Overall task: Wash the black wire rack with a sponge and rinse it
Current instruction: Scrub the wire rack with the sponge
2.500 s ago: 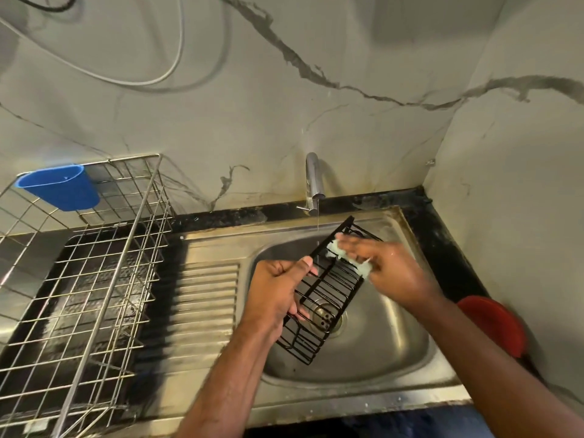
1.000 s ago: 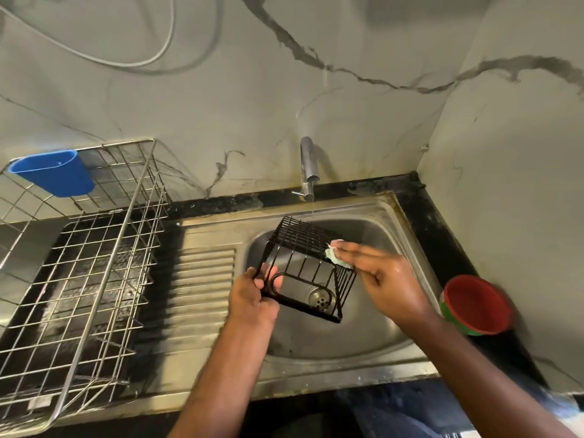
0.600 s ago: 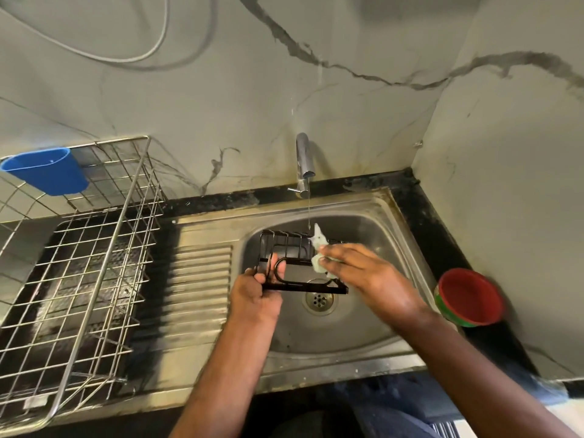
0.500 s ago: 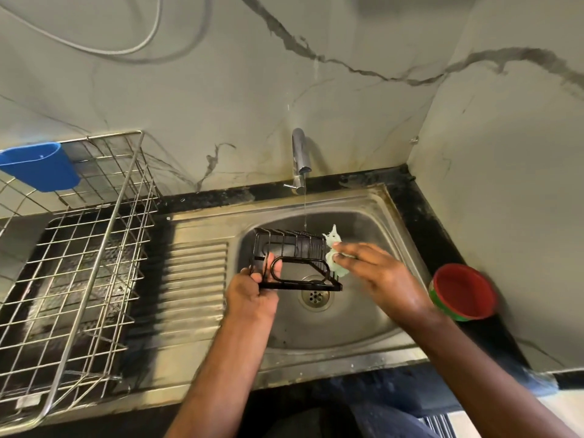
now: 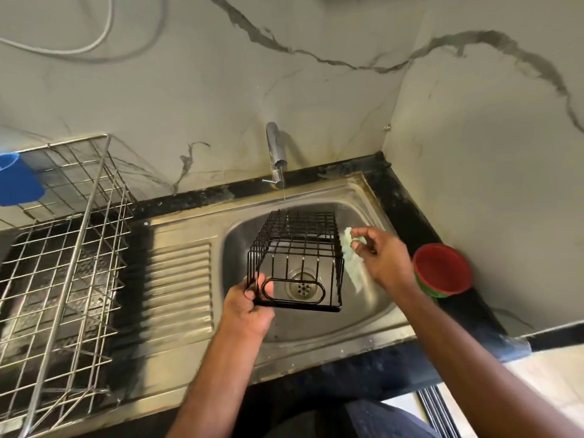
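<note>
The black wire rack [image 5: 297, 248] hangs over the steel sink basin [image 5: 373, 298], its open side turned toward me. My left hand [image 5: 249, 306] grips its near left corner by the bottom rail. Just right of the rack, my right hand [image 5: 380, 256] pinches a pale green sponge [image 5: 351, 259] against the rack's right end. A thin stream of water falls from the tap [image 5: 275, 156] onto the rack's far edge.
A steel wire dish drainer [image 5: 63, 248] stands on the left, with a blue cup [image 5: 17, 181] hung on its back rim. The ribbed draining board [image 5: 181, 286] lies between drainer and basin. A red bowl [image 5: 442, 268] sits on the black counter at right.
The rack has been turned from slanting to level, then tipped so its open side faces me. My right hand with the sponge moved from the rack's top to its right end.
</note>
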